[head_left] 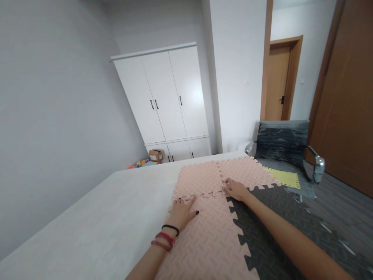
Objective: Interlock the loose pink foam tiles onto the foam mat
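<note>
- Head view: the left hand point(181, 212) lies flat, fingers spread and grasping nothing, on the near pink mat point(210, 237), close to its toothed seam with the far pink mats point(198, 179).
- The right hand point(236, 189), at two o'clock from the left, presses its fingertips on the corner where pink tiles meet the dark grey mat point(271, 229); it grips nothing.
- All mats lie on the bed point(96, 221); a yellow mat point(287, 179) rests on the chair point(284, 149) at two o'clock.
- Judgement: press tooth by tooth along the seam, keeping the neighbouring tile pinned flat.
</note>
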`<move>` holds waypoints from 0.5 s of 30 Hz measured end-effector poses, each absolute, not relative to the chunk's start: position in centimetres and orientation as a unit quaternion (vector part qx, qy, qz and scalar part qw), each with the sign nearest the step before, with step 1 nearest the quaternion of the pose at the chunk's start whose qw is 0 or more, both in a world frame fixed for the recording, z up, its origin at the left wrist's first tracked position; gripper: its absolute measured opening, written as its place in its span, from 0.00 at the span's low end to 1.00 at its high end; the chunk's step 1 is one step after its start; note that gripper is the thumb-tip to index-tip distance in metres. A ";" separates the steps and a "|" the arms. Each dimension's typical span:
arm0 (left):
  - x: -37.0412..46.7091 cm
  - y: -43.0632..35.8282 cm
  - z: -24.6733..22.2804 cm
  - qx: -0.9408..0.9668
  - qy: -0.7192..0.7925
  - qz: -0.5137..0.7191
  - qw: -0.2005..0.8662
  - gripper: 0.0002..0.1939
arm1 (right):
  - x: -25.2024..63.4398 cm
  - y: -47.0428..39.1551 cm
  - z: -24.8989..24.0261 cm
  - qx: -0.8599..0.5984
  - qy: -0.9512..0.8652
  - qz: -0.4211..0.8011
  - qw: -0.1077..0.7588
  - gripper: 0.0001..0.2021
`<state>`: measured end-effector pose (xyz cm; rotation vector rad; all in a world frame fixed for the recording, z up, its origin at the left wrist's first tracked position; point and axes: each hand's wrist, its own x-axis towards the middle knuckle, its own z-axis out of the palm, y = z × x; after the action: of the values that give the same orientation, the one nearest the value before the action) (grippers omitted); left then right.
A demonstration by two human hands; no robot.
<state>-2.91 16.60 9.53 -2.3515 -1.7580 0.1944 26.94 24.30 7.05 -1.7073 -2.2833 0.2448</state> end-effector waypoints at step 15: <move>-2.4 16.3 9.1 -0.759 -0.643 0.056 0.082 0.37 | 26.6 24.2 6.8 -0.604 -0.785 0.064 0.124 0.21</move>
<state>-2.38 16.27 9.11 -2.2675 -1.9207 0.1684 26.57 24.15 6.85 -1.7607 -2.2869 0.1870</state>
